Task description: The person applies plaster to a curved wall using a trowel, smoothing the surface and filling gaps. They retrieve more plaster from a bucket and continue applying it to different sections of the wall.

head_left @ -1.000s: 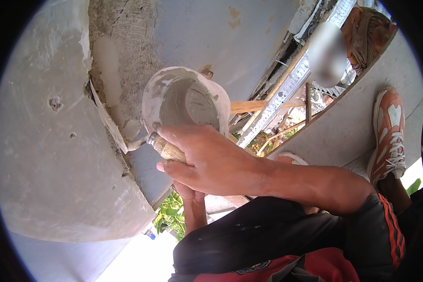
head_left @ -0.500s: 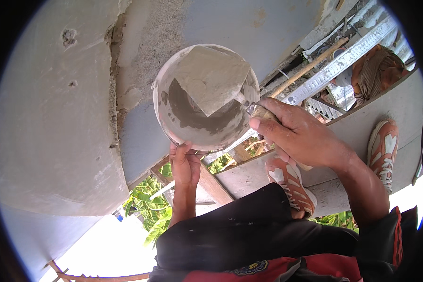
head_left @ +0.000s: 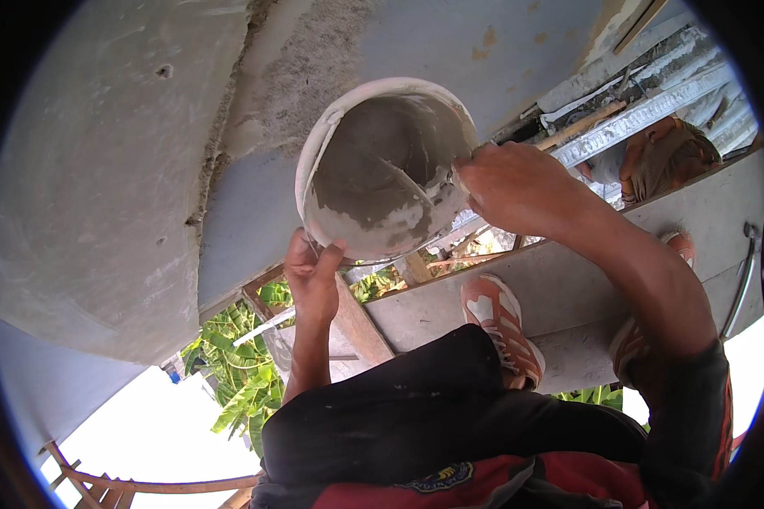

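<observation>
A white bucket [head_left: 306, 174], tilted with its mouth toward me, hangs in the middle of the view. Wet grey mortar [head_left: 361, 144] coats its inside and lies in the bottom. My left hand [head_left: 314, 270] grips the bucket's near-left rim, thumb on the edge and fingers by the wire handle. At the right rim, my right hand [head_left: 514, 188] is closed round the trowel's handle, which the fingers mostly cover. The trowel's blade [head_left: 406, 181] is down inside the bucket, seen nearly edge-on against the mortar.
A plastered wall [head_left: 110, 195] with a rough bare strip [head_left: 306, 89] rises beyond the bucket. I stand on a grey plank walkway [head_left: 416, 318], with gaps showing leaves [head_left: 246, 373] below. A metal beam [head_left: 645, 114] and another person [head_left: 671, 161] are at the far right.
The trowel, flat above the bucket's mouth with mortar on it before, has gone down into the bucket and turned edge-on. The bucket has shifted slightly right in view.
</observation>
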